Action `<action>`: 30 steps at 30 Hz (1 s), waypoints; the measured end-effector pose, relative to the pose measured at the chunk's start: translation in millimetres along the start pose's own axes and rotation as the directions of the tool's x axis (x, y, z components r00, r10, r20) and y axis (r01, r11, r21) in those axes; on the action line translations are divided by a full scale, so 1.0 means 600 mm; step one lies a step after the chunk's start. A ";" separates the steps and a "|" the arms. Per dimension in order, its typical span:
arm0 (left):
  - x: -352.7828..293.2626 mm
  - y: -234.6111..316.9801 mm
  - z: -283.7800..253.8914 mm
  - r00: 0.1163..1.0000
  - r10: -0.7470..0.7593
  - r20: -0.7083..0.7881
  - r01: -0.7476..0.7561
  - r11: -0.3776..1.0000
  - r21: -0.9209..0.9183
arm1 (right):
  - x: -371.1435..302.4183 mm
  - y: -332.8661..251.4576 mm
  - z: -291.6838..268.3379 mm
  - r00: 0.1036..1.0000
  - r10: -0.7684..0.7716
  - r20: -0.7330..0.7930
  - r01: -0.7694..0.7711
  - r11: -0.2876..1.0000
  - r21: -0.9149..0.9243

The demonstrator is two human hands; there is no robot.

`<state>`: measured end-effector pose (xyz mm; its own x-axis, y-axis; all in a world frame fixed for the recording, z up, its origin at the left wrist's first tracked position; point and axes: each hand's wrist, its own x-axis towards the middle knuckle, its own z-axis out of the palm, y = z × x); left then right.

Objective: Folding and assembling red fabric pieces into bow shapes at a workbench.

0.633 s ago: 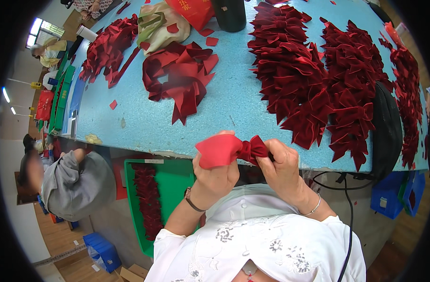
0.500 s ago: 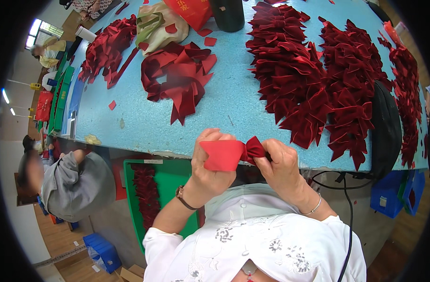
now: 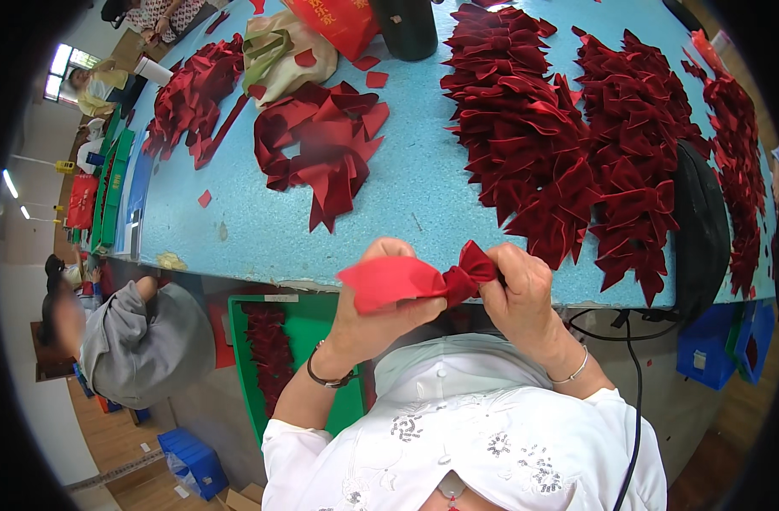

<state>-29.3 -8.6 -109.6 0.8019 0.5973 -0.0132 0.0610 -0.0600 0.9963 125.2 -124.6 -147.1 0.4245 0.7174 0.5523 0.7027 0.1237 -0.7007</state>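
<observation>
Between my hands, just over the table's near edge, is a red velvet bow with a knot in its middle. My left hand grips the longer, lighter-red tail, which fans out flat over the fingers. My right hand pinches the short dark loop on the other side. Beyond them, a loose heap of cut red ribbon lies on the light blue table. To the right, finished-looking bows are laid in dense rows, the nearest being a dark red row.
A green bin with bows stands below the table edge at left. A black bag with a hanging cable sits at the right edge. A dark cup and a cloth bag stand at the back. A person in grey sits at left.
My left hand has turned, its thumb now stretched toward the knot, and the ribbon tail has swung further left. The right hand has shifted slightly right and still holds the loop.
</observation>
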 end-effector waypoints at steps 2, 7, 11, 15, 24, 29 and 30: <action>-0.002 0.004 0.002 0.988 -0.133 0.084 0.141 0.986 -0.094 | 0.000 -0.001 0.001 1.000 -0.025 -0.010 0.025 1.000 -0.011; 0.002 0.003 0.005 0.977 -0.174 0.124 0.205 0.927 -0.315 | -0.006 0.000 -0.002 1.000 0.027 0.008 -0.027 0.999 0.025; 0.004 -0.002 -0.001 0.980 0.102 0.169 -0.095 0.994 -0.050 | -0.004 0.003 -0.007 0.997 0.060 0.054 -0.066 0.991 0.113; 0.007 0.000 -0.005 0.976 0.053 0.212 -0.083 0.987 0.136 | -0.008 0.006 -0.009 0.995 0.071 0.068 -0.078 0.991 0.110; -0.004 -0.017 0.033 0.998 -0.068 -0.008 0.062 0.947 -0.315 | -0.015 0.016 0.003 0.999 0.008 -0.051 -0.008 1.000 0.008; -0.027 -0.043 0.057 0.930 -0.242 -0.278 0.144 0.932 -0.332 | -0.017 0.013 0.005 0.999 0.004 -0.044 -0.005 1.000 -0.019; -0.030 -0.047 0.059 0.905 -0.258 -0.337 0.153 0.939 -0.309 | -0.017 0.012 0.005 0.999 0.022 -0.048 -0.023 1.000 -0.021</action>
<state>-24.5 -46.1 -140.4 0.5100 0.8258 -0.2409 -0.0038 0.2822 0.9593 124.4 -129.1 -159.2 0.4667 0.6860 0.5582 0.7047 0.0929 -0.7034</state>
